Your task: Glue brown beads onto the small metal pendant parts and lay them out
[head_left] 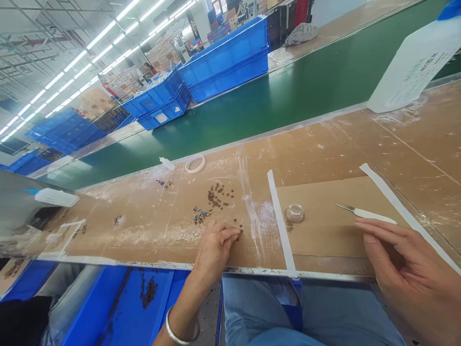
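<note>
My left hand (215,245) is low over the cardboard-covered bench, thumb and forefinger pinched at a small brown disc (241,231). Just beyond lies a loose pile of several such discs (215,196). Small blue and gold pieces (200,216) form a cluster above the knuckles; what they are is too small to tell. My right hand (406,259) hovers at the right with fingers stretched and thumb apart, holding nothing visible. Close to its fingertips rests a white-handled tool (374,215) with a thin pointed metal tip. A small clear round cup (294,213) stands between the hands.
White tape strips (279,216) border the cardboard sheet (324,240). A tape ring (195,164) and small white bottle (167,163) lie at the far edge. Behind runs a green conveyor belt (288,96) with blue crates (226,57). A white jug (410,72) stands back right.
</note>
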`<state>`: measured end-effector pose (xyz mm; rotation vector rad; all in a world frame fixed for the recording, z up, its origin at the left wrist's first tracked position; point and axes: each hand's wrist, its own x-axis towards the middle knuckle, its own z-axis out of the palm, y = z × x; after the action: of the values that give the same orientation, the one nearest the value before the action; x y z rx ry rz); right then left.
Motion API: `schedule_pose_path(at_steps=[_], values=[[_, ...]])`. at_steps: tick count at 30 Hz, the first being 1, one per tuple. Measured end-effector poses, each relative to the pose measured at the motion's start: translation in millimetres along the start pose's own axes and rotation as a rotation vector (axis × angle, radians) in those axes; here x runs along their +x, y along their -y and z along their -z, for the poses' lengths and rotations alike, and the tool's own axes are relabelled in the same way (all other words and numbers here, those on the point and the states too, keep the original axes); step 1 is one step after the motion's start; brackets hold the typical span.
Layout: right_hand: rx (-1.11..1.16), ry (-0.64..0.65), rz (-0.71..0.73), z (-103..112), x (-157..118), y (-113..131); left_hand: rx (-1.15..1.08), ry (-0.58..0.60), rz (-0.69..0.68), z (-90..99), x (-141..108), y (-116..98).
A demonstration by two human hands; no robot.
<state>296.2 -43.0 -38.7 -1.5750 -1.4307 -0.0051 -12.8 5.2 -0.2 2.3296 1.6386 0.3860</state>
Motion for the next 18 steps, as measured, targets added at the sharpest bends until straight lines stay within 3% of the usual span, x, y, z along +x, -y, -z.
schedule_pose_path(at_steps=[5, 18], values=[[0.005, -0.039, 0.03, -0.8, 0.1, -1.0, 0.072, -0.072, -0.039, 0.0, 9.0, 3.6], [0.013, -0.03, 0.019, -0.4, 0.0, -0.9, 0.358, 0.082, -0.216, -0.6, 30.5, -1.8]])
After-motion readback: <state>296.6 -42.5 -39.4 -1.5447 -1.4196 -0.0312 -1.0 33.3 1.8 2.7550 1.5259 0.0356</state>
